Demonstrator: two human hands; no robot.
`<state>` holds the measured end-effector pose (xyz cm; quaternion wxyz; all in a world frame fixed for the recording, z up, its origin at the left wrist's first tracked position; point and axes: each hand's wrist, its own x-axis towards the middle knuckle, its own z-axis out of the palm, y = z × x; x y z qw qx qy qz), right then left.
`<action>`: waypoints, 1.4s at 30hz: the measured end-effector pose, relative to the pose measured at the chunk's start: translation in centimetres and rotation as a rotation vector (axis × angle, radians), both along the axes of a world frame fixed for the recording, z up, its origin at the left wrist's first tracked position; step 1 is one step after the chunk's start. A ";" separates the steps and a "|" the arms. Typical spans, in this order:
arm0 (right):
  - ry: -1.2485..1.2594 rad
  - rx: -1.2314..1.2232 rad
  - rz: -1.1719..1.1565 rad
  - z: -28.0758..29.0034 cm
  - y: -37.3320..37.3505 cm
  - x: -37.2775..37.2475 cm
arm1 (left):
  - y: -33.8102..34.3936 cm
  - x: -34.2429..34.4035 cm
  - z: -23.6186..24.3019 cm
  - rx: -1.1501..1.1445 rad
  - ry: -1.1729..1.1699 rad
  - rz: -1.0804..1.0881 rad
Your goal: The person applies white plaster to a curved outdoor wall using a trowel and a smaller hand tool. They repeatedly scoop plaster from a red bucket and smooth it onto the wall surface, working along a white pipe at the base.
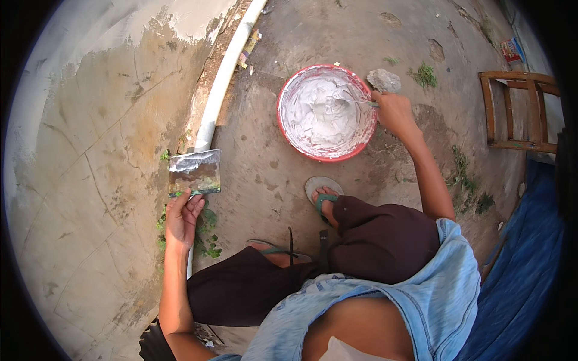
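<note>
Scooping, apparently: right fingers (379,98) are gripping a tool (360,101) in white paste (316,114), left fingers (180,200) are holding a plate (194,173) (paste-smeared); loading it calls for steadiness.

Outdoor yard, used as a work spot. Bare dirt ground (253,174) with weeds (425,76); cracked, partly white-coated wall (90,132); white pipe (224,84) at its foot; 1 red-rimmed basin (328,159) of white paste (316,108); 1 wooden frame (487,111).

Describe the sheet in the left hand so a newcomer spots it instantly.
Find the long white pipe, left of the red-rimmed basin. Overlapping the pipe's lower stretch, the left hand holds a rectangular sheet by its near edge. Unlike the round basin, the sheet is flat, smeared white along its far edge.
</note>
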<state>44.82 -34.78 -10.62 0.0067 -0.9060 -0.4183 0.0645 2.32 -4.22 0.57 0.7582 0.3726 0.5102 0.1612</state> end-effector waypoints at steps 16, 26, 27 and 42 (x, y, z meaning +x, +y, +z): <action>0.230 0.028 -0.105 2.7 3.3 -2.7 | 0.3 -1.2 1.6 0.065 -0.081 0.027; 0.070 0.065 0.138 -0.1 4.1 -5.4 | -0.3 -0.5 2.4 0.116 -0.035 0.002; 0.058 0.064 0.169 -1.0 4.1 -5.6 | -0.3 -0.4 2.4 0.108 -0.040 -0.016; 0.705 0.253 -0.176 -3.5 5.1 -6.5 | -0.7 -0.9 2.4 0.138 0.002 -0.056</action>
